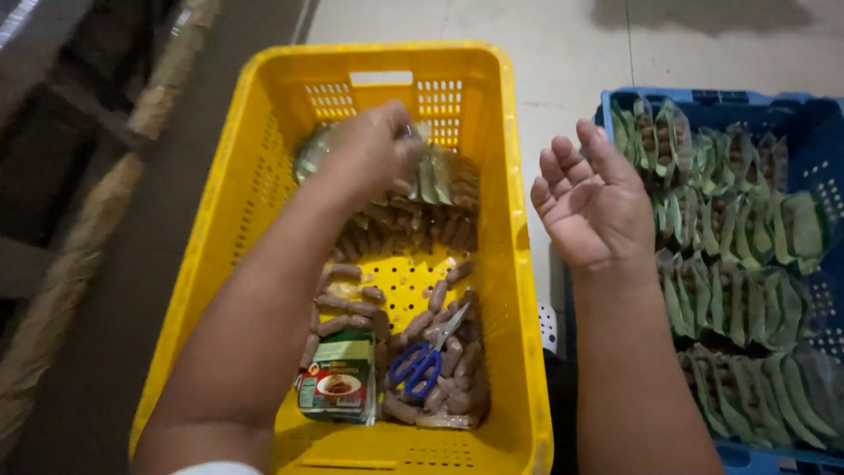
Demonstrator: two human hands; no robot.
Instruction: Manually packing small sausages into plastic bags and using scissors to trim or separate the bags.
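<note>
A yellow crate [264,176] fills the centre, a blue crate [818,123] of green packets [730,220] the right edge. The left hand [369,145], upper centre, is closed on a clear packet [315,149]; the right hand [593,202] hangs open, empty, between the crates. Sausages [440,369], a green pack [338,378] and blue scissors [422,361] lie at lower centre.

pale tiled floor [571,53], dim dark furniture [61,132]

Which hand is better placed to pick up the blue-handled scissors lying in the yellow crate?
Probably the left hand: it is already inside the yellow crate, touching the packets at the far end, with the scissors below its forearm. The right hand hovers open and empty between the two crates.
</note>
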